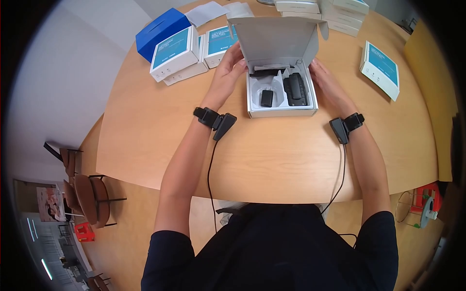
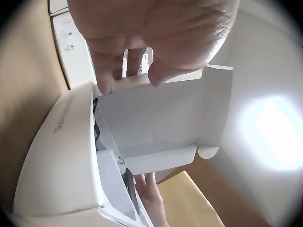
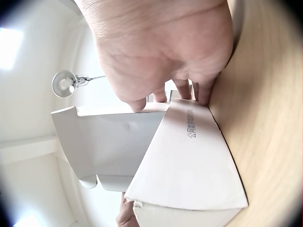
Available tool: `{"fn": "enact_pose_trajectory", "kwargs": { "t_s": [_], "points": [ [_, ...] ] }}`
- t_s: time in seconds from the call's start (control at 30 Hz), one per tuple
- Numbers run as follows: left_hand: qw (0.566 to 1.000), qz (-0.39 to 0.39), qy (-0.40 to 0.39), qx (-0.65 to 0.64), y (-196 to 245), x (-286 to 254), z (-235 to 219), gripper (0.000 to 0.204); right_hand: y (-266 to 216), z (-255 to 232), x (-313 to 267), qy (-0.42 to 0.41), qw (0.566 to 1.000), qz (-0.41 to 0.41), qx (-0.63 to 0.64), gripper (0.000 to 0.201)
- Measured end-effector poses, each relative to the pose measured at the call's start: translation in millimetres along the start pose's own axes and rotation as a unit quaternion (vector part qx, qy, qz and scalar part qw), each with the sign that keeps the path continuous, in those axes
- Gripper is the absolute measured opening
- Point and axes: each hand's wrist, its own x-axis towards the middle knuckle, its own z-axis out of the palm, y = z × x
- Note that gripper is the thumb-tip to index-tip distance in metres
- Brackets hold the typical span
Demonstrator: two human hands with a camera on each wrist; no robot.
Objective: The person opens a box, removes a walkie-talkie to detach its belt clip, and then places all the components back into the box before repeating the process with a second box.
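Observation:
A white box point(image 1: 282, 113) stands on the table with its lid point(image 1: 276, 41) raised. In its tray lie a black handheld device point(image 1: 295, 89) on the right, a small black adapter point(image 1: 266, 98) on the left and a black item point(image 1: 264, 73) at the back. My left hand point(image 1: 225, 77) touches the box's left side near the lid hinge, thumb and fingers extended, as the left wrist view point(image 2: 151, 38) shows too. My right hand point(image 1: 330, 85) rests along the right side, its fingertips by the lid's edge; the right wrist view shows its palm point(image 3: 165, 52) beside the box wall point(image 3: 189, 161).
White boxes with teal labels point(image 1: 172, 48) and a blue box point(image 1: 162, 31) stand at the back left. Another labelled box point(image 1: 381, 70) lies at the right. Stacked white boxes point(image 1: 342, 17) and papers point(image 1: 206, 13) are at the back. Cables point(image 1: 209, 179) hang from both wrist cameras.

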Motion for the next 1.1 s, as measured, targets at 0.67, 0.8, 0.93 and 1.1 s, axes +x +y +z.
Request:
{"fn": "enact_pose_trajectory", "kwargs": {
  "t_s": [0.67,0.8,0.93,1.1],
  "points": [
    [1.0,-0.009,-0.021,0.0,-30,-33,6,0.056,-18,13,-12,0.022,1.0,-0.004,0.02,0.064],
    [0.995,-0.097,0.01,-0.036,-7,-40,15,0.066,-18,11,-12,0.015,1.0,-0.002,0.019,0.072],
    [0.988,-0.134,0.008,-0.082,3,-42,18,0.067,-26,18,-17,0.022,0.999,0.001,0.027,0.08],
    [0.986,-0.15,0.0,-0.07,5,-44,19,0.072,-18,11,-12,0.014,1.0,0.021,0.004,0.079]
  ]
}}
